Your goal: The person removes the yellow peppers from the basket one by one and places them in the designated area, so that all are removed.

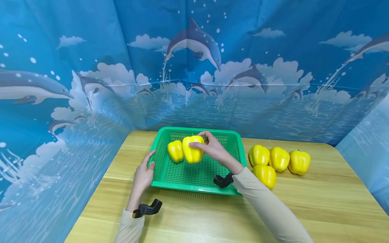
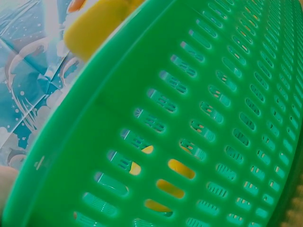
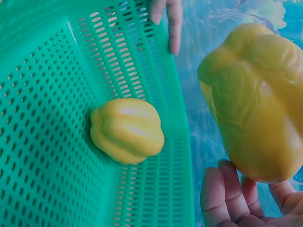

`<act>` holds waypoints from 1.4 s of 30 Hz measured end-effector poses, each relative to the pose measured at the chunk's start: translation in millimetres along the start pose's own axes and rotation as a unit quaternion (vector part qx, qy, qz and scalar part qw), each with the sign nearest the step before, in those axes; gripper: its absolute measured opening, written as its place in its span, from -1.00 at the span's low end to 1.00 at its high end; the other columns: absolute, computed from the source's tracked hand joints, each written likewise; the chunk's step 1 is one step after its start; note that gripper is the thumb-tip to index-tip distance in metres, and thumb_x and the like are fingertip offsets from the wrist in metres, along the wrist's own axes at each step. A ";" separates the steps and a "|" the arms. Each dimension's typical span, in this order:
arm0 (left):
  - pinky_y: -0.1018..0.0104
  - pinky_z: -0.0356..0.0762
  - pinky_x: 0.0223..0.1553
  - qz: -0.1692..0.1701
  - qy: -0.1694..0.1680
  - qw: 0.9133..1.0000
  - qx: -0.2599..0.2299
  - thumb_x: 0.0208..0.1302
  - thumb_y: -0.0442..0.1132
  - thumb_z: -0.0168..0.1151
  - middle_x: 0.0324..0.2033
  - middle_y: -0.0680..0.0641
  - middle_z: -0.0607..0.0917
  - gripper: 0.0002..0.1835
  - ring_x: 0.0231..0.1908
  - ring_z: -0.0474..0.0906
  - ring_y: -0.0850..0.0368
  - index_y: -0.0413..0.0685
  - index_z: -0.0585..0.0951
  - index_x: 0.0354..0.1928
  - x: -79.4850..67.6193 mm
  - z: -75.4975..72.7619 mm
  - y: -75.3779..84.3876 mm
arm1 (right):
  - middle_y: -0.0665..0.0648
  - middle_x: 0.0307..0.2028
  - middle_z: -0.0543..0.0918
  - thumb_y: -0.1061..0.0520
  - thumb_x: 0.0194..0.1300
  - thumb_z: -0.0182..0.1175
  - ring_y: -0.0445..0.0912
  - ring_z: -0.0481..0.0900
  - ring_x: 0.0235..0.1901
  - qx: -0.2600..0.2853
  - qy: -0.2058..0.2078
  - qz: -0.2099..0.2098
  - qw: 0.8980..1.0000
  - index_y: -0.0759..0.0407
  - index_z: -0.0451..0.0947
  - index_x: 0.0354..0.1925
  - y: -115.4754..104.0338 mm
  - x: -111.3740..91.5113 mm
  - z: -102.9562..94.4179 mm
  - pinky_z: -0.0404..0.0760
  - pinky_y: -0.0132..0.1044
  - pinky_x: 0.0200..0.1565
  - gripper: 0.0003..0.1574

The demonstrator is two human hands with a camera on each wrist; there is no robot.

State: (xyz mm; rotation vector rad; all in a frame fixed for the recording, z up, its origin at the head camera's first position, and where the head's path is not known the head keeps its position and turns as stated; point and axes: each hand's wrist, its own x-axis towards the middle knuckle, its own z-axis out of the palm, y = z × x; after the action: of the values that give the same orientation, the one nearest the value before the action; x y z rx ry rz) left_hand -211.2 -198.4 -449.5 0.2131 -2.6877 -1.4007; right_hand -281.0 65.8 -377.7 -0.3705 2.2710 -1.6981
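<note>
A yellow bell pepper (image 1: 192, 149) is held by my right hand (image 1: 214, 147) above the green basket, raised clear of its bottom. In the right wrist view, fingertips press around the end of this bell pepper (image 3: 258, 104). Another yellow bell pepper (image 1: 175, 151) lies inside the basket (image 1: 197, 189), toward the left end. My left hand (image 1: 144, 173) holds the basket's left rim, thumb on the inner side and fingers along the outside. The left wrist view shows mostly the basket's slotted wall (image 2: 156, 137), with yellow visible through some slots.
Several yellow bell peppers (image 1: 279, 159) sit grouped on the wooden table (image 1: 188, 219), right of the basket. A blue dolphin-print curtain (image 1: 194, 84) hangs behind the table and along its sides. Each wrist wears a black camera mount (image 1: 149, 207).
</note>
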 end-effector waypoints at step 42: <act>0.33 0.14 -0.80 -0.001 -0.006 1.000 -0.011 0.51 -0.20 -0.16 -0.77 -0.01 0.27 -0.49 -0.83 0.09 0.19 0.33 0.18 0.43 -1.2 -0.4 -0.1 | 0.16 -0.13 0.31 -0.05 0.40 0.07 -0.20 0.44 -0.27 0.005 0.226 -0.007 0.974 -0.05 0.18 0.08 57.7 -127.6 -148.2 0.52 -0.46 -0.28 -0.62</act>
State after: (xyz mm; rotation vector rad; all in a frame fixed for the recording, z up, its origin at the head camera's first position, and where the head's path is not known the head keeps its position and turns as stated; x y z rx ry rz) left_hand -210.0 -198.5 -449.4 0.2048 -2.6806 -1.4364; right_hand -219.8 260.2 -384.2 0.0111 2.5671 -1.9617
